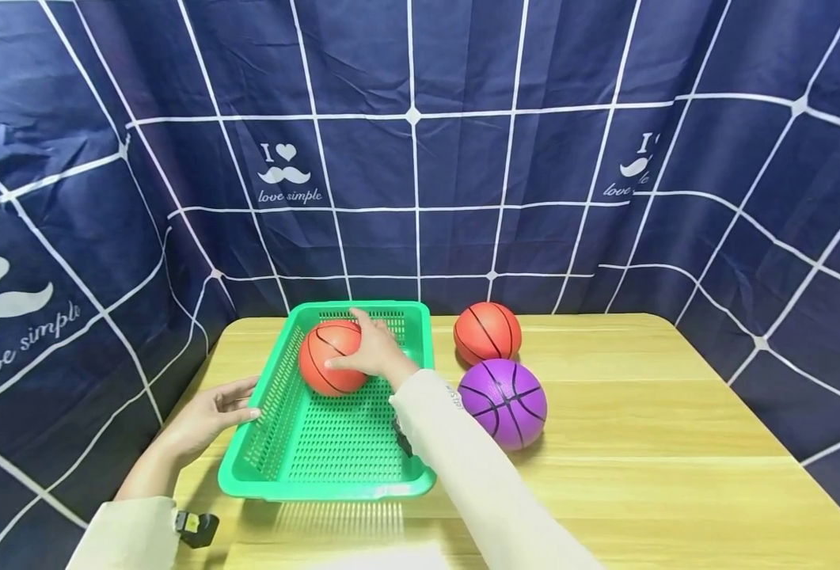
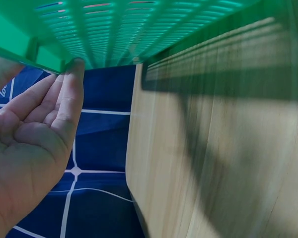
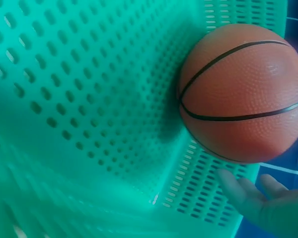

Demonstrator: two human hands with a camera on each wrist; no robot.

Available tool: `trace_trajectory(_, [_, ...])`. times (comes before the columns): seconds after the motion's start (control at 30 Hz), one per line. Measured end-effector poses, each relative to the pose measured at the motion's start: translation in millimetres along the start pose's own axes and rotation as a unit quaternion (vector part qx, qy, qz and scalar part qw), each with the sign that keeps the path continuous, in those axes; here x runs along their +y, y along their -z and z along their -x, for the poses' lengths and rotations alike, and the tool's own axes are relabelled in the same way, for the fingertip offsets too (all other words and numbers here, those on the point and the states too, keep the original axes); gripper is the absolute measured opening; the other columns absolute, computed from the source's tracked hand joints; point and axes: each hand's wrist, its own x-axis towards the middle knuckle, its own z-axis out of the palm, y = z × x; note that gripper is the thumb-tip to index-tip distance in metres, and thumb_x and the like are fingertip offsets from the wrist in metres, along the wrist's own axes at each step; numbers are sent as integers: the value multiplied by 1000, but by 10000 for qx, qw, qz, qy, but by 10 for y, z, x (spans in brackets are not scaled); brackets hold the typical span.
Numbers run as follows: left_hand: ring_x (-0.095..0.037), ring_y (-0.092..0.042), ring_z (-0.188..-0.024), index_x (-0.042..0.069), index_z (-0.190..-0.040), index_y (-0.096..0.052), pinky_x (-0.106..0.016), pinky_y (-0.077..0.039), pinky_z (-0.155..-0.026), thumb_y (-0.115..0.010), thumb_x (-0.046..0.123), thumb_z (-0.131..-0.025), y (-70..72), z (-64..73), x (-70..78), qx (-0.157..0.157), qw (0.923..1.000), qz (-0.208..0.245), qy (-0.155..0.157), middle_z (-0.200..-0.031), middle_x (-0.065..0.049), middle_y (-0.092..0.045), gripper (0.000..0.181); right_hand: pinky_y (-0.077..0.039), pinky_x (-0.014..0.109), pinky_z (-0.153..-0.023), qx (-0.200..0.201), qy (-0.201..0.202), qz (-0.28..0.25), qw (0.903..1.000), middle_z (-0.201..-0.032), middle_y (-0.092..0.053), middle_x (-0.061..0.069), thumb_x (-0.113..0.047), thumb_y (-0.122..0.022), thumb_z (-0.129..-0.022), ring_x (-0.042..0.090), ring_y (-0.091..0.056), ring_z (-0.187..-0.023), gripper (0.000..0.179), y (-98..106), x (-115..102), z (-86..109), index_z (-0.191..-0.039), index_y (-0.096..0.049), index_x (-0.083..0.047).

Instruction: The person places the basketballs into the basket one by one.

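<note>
On the left half of the tabletop (image 1: 640, 412): one green plastic basket (image 1: 320, 491), rectangular, slotted walls, perforated floor, one ball inside. Inside it, toward the far left: one orange basketball (image 1: 328, 348), black seams. At that ball: right hand (image 1: 377, 348), reaching in over the basket's right side, thumb across the near right of the ball, other fingers toward its far side; grip spread wide and loose, a gap showing between fingertips and ball in the right wrist view, firm contact impossible to tell. At the basket's left rim: left hand (image 1: 209, 412), grip loosely parted, fingertips touching the rim from outside, nothing enclosed. To the right of the basket, far side: one second orange ball (image 1: 487, 332). Just nearer: one purple ball (image 1: 501, 408), black seams, partly overlapping the former in view. Behind all: navy curtain (image 1: 462, 63), white grid lines, heart and moustache print. On both arms: cream sleeves (image 1: 484, 491).
</note>
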Motion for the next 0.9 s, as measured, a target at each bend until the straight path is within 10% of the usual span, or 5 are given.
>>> trace_trajectory(0.9, [0,-57,-99,-12,-140,-35,-16,-41,-84,-65,13,-91,13,7,-4,-110,9998,-169,-13,-135,-33,-44,63,-40,44,-97,103,853,-188,9961,-140,-44,14,-43,-78,-76,23,-40,-128,90,927,-107,69,-149,-30,-21])
